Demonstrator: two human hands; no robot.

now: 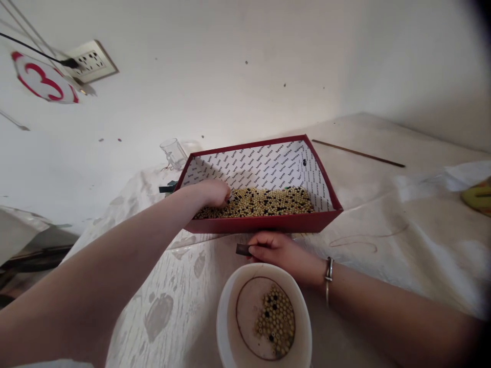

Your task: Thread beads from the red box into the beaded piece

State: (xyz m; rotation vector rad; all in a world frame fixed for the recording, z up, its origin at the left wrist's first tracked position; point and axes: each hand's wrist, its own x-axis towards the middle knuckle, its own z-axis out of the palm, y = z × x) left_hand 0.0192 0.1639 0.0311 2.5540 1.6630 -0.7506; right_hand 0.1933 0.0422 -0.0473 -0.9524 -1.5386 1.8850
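Note:
A red box (253, 225) with a white printed lining stands on the table, its floor covered with tan and black beads (268, 202). Inside its left part is my left hand (217, 194), fingers curled down at the beads; whatever they hold is hidden. Just in front of the box, my right hand (272, 250) pinches a small dark flat piece (242, 249) between thumb and fingers. Below that hand, nearest me, a white tub (226, 317) contains more tan beads and a few black ones (276, 319), gathered on its right side.
Behind the box's left end stands a clear glass (174, 153), with a dark green object (168, 188) by the box. A thin brown stick (358, 153) lies at the back right. String (368, 243) and a yellow-green item (477, 197) lie right. A wall socket (92, 61) holds a plug.

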